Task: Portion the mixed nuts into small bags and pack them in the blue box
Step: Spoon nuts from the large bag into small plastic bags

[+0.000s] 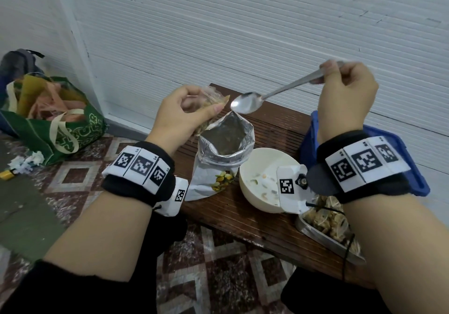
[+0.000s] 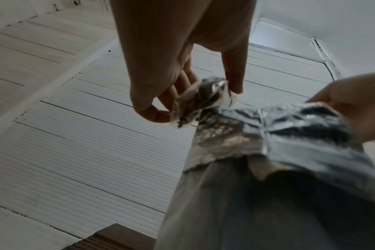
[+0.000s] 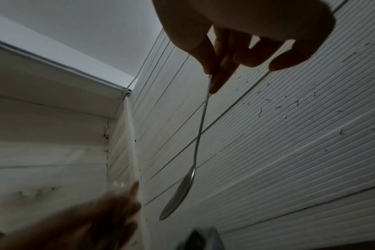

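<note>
My left hand (image 1: 192, 112) holds a small clear bag (image 1: 211, 105) with nuts in it, just above the open foil nut pouch (image 1: 223, 148) standing on the wooden bench. In the left wrist view the fingers (image 2: 158, 108) pinch the small bag (image 2: 195, 101) over the foil pouch (image 2: 268, 135). My right hand (image 1: 340, 87) grips the handle of a metal spoon (image 1: 250, 102), whose empty bowl hovers beside the small bag's mouth. The right wrist view shows the spoon (image 3: 180, 191) hanging from the fingers (image 3: 216, 74). The blue box (image 1: 313, 133) lies behind my right wrist.
A cream bowl (image 1: 255, 167) with a few nut bits stands right of the pouch. A metal tray (image 1: 323, 233) of filled small bags sits at the bench's front right. A green shopping bag (image 1: 60, 129) rests on the tiled floor to the left. A white ribbed wall is behind.
</note>
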Motion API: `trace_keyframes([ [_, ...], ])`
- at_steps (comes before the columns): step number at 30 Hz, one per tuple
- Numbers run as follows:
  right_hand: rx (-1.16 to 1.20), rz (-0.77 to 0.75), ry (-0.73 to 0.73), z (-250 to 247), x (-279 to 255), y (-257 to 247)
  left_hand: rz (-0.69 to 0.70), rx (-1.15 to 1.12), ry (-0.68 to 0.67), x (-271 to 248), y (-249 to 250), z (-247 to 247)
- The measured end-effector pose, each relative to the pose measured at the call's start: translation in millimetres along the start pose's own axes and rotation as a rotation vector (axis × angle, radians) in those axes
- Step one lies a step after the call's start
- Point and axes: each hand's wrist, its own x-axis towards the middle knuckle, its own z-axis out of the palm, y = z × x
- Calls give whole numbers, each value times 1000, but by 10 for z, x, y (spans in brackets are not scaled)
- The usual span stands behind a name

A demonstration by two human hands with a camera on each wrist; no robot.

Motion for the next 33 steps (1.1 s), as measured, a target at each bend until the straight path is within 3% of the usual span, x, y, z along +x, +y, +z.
trace_keyframes([
  [6, -357, 55, -243, 122, -413, 268, 26, -67, 40, -25, 6, 3],
  [12, -469, 49, -409, 233, -658, 457, 29, -49, 5, -35, 2, 36],
  [17, -571, 41, -460, 288, -696, 507, 34, -39, -8, -32, -7, 42],
  [28, -310, 63, -381, 160, -624, 439, 127, -35, -55, -112, 114, 122],
  [33, -129, 176, -342, -111, -528, 341, 161, -72, -109, -214, 282, 358],
])
